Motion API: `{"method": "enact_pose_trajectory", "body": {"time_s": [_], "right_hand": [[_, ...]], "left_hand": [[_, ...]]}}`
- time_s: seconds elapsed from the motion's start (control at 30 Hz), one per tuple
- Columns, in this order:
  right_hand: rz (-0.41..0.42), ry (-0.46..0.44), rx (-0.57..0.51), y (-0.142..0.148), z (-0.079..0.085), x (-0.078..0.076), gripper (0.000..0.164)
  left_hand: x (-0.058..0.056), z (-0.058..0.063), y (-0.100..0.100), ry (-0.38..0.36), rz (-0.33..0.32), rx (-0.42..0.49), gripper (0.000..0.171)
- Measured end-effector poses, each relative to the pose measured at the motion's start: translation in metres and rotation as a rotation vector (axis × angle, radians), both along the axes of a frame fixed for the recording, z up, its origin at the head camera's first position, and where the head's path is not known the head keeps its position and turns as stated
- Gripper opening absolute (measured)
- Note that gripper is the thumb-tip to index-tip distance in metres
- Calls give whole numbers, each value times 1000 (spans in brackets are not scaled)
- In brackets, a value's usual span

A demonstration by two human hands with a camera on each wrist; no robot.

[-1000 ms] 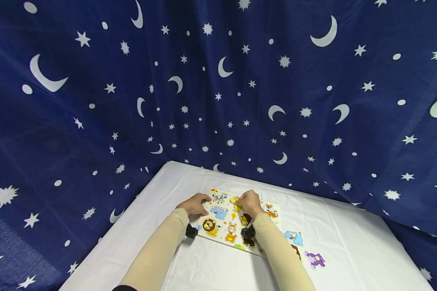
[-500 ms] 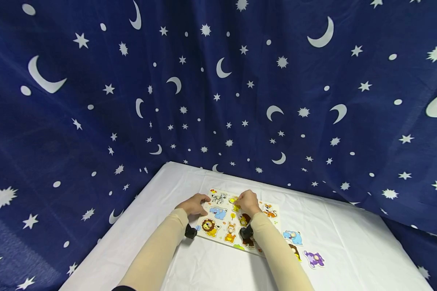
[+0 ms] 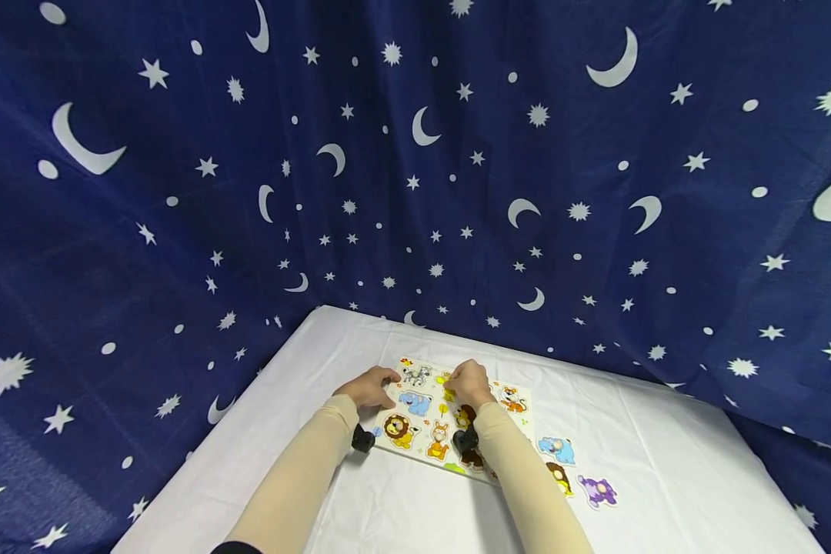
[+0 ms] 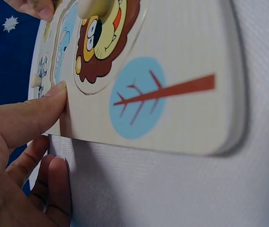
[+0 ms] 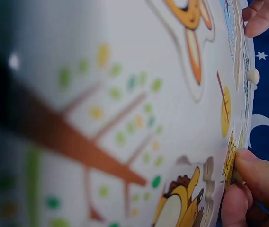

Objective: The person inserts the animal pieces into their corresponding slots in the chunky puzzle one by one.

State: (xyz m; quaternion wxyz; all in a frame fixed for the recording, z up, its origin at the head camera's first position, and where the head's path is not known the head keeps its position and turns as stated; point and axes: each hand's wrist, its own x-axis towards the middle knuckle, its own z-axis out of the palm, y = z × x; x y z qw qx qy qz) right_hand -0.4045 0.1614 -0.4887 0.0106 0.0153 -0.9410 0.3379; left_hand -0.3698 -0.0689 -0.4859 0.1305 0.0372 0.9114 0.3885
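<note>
A wooden animal puzzle board (image 3: 422, 431) lies on the white cloth. My left hand (image 3: 365, 388) holds its left edge, the thumb (image 4: 44, 111) flat on top and the other fingers bent against the side below. My right hand (image 3: 472, 383) pinches the small knob (image 5: 238, 177) of a yellow giraffe piece (image 5: 229, 158) over the back part of the board. The fingers cover much of this piece in the head view. Near the left hand are the lion (image 4: 96, 52), the zebra (image 3: 416, 375) and a blue elephant picture (image 3: 415, 403).
Right of the board lie a blue animal piece (image 3: 557, 450), a yellow and brown piece (image 3: 559, 477) partly behind the right sleeve, and a purple hippo piece (image 3: 598, 491). A dark blue curtain (image 3: 415, 231) with moons and stars hangs behind the table.
The giraffe piece has shifted slightly under the right fingers and shows less yellow now. My right hand has moved a little to the left; the left hand keeps its place.
</note>
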Motion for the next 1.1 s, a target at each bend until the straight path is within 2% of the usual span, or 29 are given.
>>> {"method": "enact_pose_trajectory", "body": {"time_s": [0.2,0.4,0.53,0.73,0.87,1.1], "right_hand": [[1,7,-10,2,0,3,12],[17,5,-41,5,4,6,11],[21,27,-43,7,14,7,11],[84,31,-56,10,31,14,10],[187,-5,-98,13,34,20,14],[474,-80,-190,29,39,34,23]], "left_hand": [[-2,-4,-1,12,-12,8,53],[-2,-2,-2,13,-17,15,53],[-2,-1,-1,15,-19,8,53],[-4,-1,-1,16,-16,-5,53],[-4,-1,0,8,-3,-4,52],[-2,1,0,-10,7,-1,53]]}}
